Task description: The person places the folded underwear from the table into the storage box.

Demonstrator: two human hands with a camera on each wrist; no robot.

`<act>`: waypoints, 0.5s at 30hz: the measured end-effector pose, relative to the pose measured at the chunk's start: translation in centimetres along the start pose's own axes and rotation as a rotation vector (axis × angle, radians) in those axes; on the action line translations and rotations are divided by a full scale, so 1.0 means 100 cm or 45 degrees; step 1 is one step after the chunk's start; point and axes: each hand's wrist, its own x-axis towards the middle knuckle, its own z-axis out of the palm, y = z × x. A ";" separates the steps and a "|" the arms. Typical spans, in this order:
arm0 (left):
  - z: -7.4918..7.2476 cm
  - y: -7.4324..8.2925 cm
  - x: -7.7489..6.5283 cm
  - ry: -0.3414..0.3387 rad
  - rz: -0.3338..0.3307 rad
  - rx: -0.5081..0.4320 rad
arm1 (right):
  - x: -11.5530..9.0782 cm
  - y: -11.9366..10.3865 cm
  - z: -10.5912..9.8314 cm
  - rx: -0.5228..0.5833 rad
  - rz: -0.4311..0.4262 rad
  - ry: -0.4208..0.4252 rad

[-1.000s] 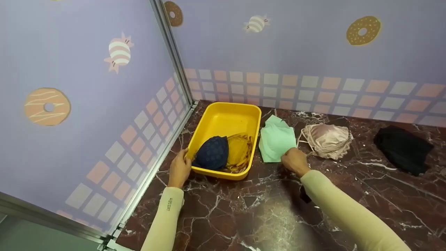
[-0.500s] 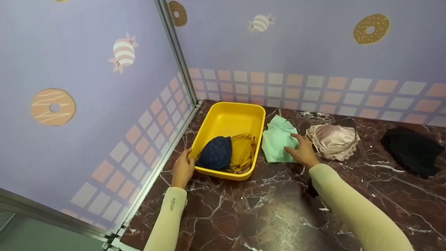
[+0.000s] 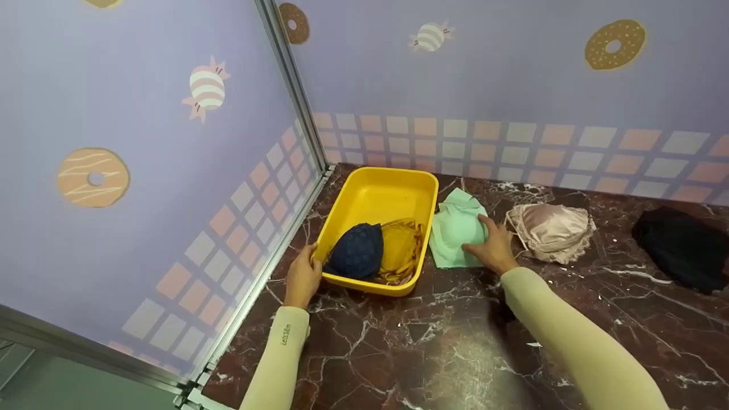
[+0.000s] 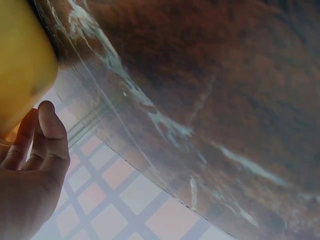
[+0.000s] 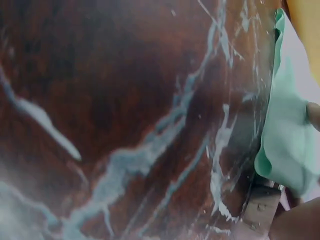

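My left hand (image 3: 303,277) grips the near left side of a yellow plastic tray (image 3: 431,208); the left wrist view shows the fingers (image 4: 52,125) at the tray's corner. Inside lie a navy bra (image 3: 357,250) and a mustard-yellow bra (image 3: 398,247), side by side near the front. My right hand (image 3: 494,247) holds the right side of a mint green bra (image 3: 458,228) beside the tray, thumb and index finger apart around its raised cup. In the right wrist view the bra's edge (image 5: 270,145) curls close over the table, with a fingertip on its surface.
A champagne satin bra (image 3: 552,228) with lace trim lies just right of my right hand. Farther right is a black garment (image 3: 680,247). Patterned lilac walls (image 3: 512,68) border the dark red marbled table (image 3: 398,364) at the back and left.
My right hand, first with curled fingers at the mint green bra's lower edge, has spread and come onto its right side. The bra's cup now bulges. My left hand stays on the tray.
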 end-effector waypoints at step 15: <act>0.001 -0.001 0.000 0.007 0.004 -0.018 | -0.001 -0.021 0.011 0.219 -0.213 0.128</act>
